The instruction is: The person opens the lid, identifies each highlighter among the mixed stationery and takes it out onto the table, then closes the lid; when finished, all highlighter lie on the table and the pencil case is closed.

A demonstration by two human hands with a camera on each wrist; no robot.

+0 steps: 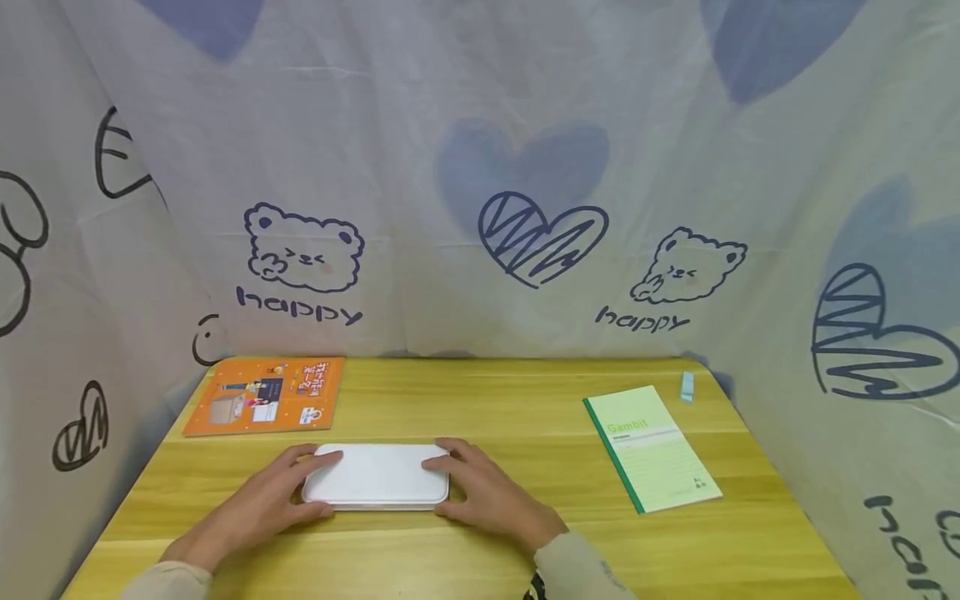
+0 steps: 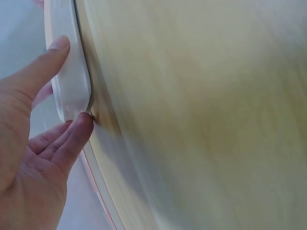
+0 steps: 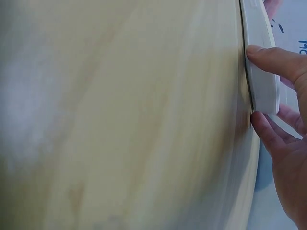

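A white, flat case with rounded corners (image 1: 378, 477) lies lengthwise on the wooden table (image 1: 495, 396), in front of the person. At its left end the left hand (image 1: 264, 498) holds it, thumb against the near side and fingers over the end and top. The right hand (image 1: 491, 493) grips the opposite end in the same way. In the left wrist view the thumb (image 2: 58, 47) presses the side of the case while other fingertips meet its corner near the tabletop. The right wrist view shows the right thumb (image 3: 261, 52) on that same long side.
An orange illustrated booklet (image 1: 262, 396) lies at the table's back left. To the right is a pale green notebook (image 1: 652, 450) with a dark green spine, and beyond it a small light blue object (image 1: 687, 387). Printed cloth (image 1: 420, 167) hangs around the table's back and sides.
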